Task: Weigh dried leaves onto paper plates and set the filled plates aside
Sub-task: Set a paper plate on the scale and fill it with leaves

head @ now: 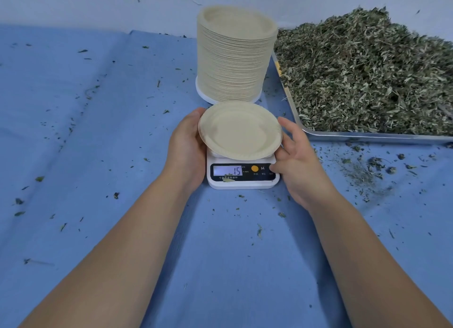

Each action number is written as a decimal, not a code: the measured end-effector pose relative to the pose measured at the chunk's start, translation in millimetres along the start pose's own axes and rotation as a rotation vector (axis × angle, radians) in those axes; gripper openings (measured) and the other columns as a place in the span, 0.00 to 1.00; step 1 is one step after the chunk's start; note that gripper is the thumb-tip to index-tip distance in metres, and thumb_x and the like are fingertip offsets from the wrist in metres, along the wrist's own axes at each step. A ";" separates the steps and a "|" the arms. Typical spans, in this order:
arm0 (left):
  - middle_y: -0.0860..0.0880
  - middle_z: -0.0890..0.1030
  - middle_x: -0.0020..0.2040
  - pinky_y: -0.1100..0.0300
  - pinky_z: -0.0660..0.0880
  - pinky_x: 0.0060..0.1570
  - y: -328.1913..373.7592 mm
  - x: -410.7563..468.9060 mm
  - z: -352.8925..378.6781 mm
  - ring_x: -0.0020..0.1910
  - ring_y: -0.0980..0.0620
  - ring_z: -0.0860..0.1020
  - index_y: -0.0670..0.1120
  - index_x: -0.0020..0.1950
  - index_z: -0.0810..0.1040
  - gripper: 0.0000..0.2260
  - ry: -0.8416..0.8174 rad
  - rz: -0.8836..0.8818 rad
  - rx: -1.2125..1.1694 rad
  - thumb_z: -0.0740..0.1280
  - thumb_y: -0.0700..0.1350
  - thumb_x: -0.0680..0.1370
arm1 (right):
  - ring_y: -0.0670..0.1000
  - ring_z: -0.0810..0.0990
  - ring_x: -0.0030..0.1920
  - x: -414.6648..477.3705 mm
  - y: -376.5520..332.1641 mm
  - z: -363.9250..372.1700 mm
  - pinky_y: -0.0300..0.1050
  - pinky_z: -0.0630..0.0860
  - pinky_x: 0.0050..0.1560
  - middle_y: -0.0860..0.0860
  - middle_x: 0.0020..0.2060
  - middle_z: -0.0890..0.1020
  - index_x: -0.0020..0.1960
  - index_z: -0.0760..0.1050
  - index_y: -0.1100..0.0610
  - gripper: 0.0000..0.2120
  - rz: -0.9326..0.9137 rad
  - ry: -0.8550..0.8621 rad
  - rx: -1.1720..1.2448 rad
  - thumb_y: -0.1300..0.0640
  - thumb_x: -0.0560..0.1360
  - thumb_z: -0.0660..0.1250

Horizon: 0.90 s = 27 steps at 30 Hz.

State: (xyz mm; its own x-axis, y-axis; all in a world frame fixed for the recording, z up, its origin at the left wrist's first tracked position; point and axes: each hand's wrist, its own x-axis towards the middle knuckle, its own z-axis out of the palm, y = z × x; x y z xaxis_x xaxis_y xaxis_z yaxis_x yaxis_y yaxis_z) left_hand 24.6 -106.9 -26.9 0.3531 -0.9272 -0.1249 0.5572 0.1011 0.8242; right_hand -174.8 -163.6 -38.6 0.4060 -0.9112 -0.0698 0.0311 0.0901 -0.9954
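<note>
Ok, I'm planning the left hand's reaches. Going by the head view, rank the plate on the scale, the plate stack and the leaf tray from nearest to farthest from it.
1. plate: on the scale, its left rim held by the left hand.
2. stack: just behind the hand, slightly to the right.
3. tray: off to the right, beyond the plate.

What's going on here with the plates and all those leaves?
A person is preparing to weigh. An empty paper plate sits on a small scale reading 15. The left hand rests against the plate's left rim; the right hand touches the scale's front right corner with its thumb. The dried leaves lie heaped in the tray.
</note>
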 end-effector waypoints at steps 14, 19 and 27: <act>0.50 0.85 0.41 0.59 0.82 0.39 0.6 -4.9 8.9 0.41 0.53 0.84 0.45 0.50 0.79 0.12 0.084 -0.039 -0.091 0.58 0.47 0.85 | 0.45 0.75 0.69 -4.2 -5.0 -0.7 0.44 0.80 0.58 0.48 0.74 0.71 0.75 0.61 0.47 0.47 0.001 -0.015 0.044 0.86 0.67 0.52; 0.51 0.86 0.42 0.60 0.81 0.39 0.2 -5.4 9.0 0.42 0.54 0.85 0.44 0.51 0.80 0.14 0.097 -0.043 -0.095 0.58 0.47 0.86 | 0.44 0.75 0.69 -3.6 -5.5 0.2 0.41 0.80 0.54 0.48 0.73 0.72 0.76 0.61 0.48 0.47 0.008 -0.015 0.015 0.86 0.68 0.52; 0.49 0.85 0.42 0.59 0.81 0.40 0.5 -4.7 9.1 0.43 0.51 0.85 0.44 0.51 0.80 0.15 0.065 -0.072 -0.087 0.56 0.49 0.86 | 0.44 0.76 0.68 -2.6 -4.0 -0.2 0.39 0.79 0.53 0.48 0.71 0.74 0.77 0.61 0.49 0.47 0.025 -0.004 0.005 0.86 0.67 0.53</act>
State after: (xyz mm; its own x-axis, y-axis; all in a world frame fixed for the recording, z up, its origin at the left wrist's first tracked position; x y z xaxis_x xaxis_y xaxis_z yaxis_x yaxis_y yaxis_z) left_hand 16.4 -105.8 -20.9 0.3561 -0.9082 -0.2197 0.6448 0.0687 0.7613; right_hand -176.2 -161.7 -34.4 0.4107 -0.9068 -0.0946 0.0250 0.1149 -0.9931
